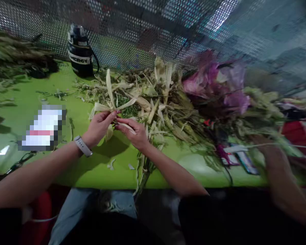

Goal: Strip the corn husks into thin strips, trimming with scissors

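Note:
Pale strips of dried husk [109,89], which look like corn husk, fan out from the fingers of my left hand [101,124]. That hand is closed in a pinch and has a light watch band on its wrist. Close beside it, my right hand [134,133] is also closed, with its fingertips near the base of the strips and a pale strip lying along its fingers. Both hands are just above the green table [96,170]. Behind them spreads a heap of dry husks and stalks [178,112], with some green sprigs in it.
A black bottle [80,56] stands at the back left. A phone [44,127] with a lit, blurred-out screen lies left of my hands. Purple plastic bags [214,81] sit behind the heap. Another person's arm [280,170] reaches in at the right, near a second phone [247,163].

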Available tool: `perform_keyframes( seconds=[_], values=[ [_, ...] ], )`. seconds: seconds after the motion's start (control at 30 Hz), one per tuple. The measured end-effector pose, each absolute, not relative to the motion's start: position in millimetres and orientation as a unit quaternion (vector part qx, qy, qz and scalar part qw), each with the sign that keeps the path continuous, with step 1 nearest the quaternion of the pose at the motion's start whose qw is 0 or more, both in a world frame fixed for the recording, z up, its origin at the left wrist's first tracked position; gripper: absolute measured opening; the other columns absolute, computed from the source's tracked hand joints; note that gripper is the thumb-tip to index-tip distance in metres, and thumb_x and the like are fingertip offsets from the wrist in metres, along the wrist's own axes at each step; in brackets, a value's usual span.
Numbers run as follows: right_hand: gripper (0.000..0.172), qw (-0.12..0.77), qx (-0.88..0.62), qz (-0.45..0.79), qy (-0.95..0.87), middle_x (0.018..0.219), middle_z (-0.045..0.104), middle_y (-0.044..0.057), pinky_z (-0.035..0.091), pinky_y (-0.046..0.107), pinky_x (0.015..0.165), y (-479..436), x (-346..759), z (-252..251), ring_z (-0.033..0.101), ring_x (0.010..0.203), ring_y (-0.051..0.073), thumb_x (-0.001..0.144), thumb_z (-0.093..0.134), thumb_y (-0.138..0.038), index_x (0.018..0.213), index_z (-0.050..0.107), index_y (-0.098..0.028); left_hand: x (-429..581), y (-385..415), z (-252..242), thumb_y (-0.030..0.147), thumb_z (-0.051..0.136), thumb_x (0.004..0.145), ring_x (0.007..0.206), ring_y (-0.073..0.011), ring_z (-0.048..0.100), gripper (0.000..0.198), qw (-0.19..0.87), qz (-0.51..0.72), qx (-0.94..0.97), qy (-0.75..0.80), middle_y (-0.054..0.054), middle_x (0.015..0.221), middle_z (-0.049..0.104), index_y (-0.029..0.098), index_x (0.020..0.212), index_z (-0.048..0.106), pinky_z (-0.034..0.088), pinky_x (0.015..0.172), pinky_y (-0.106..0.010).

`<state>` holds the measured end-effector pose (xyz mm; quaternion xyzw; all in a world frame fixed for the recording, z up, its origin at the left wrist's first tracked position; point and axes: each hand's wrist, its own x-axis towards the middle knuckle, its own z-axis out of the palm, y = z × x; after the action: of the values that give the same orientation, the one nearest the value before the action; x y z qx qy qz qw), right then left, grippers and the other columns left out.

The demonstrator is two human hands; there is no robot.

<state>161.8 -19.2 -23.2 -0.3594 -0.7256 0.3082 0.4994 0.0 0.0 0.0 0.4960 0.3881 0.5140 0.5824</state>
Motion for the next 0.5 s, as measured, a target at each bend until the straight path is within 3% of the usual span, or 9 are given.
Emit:
perform_keyframes(
  seconds=[0.23,0.37,0.5],
  values=[
    [0.028,0.448,-0.337,0.102,-0.822,0.105,0.075,0.007,0.056,0.033,0.084,-15,165,-34,0.070,0.093,0.018,0.092,0.060,-0.031,0.117,0.069,-0.022,-1,4,-1,0.019,0.068,0.080,0.069,-0.0103,0.056,0.011,0.624,0.537,0.411,0.391,-0.001,0.071,0.062,0.012,0.072,0.066,0.045,0.072,-0.024],
    [0.019,0.444,-0.348,0.005,-0.826,0.088,0.072,0.005,0.053,0.035,0.079,-15,173,-25,0.066,0.084,0.018,0.092,0.061,-0.033,0.104,0.073,-0.023,0,4,0,0.012,0.064,0.080,0.066,-0.0089,0.054,0.008,0.652,0.518,0.382,0.401,0.000,0.068,0.060,0.012,0.073,0.067,0.045,0.070,-0.023],
    [0.019,0.477,-0.371,-0.060,-0.795,0.108,0.067,0.008,0.044,0.045,0.100,-10,178,-12,0.059,0.114,0.024,0.089,0.062,-0.041,0.089,0.072,-0.024,-1,5,-2,0.015,0.066,0.079,0.076,-0.0115,0.059,0.007,0.675,0.477,0.429,0.364,-0.003,0.078,0.067,0.012,0.082,0.071,0.046,0.081,-0.026]
  ],
)
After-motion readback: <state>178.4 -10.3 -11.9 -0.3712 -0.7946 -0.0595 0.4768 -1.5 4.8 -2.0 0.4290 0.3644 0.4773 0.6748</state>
